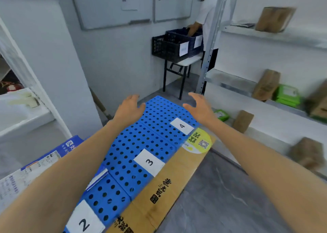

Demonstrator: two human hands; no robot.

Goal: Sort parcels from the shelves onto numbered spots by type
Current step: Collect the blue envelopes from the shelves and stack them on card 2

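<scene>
The nearest shelf parcels are at my 3 o'clock: a green parcel just beside my right hand, and a brown parcel right behind it, standing on end with its long axis roughly upright. I judge the right hand the nearer one for either. The left hand is well apart from them, across the grid. Both hands are spread wide and hold nothing, hovering over the grid's far end. On the shelves from 1 to 4 o'clock I count five brown parcels and two green spots. The farther green one may be a stack, but it is too blurred to tell. The blue grid runs from 7 to 12 o'clock and shows three labels: 2, 3 and 4. One long box lies along its right edge, on the same axis. At 9 o'clock one blue-and-white parcel lies by my left forearm, and a thin packet peeks from beneath it on the grid. At 1 o'clock another person reaches into crates.
</scene>
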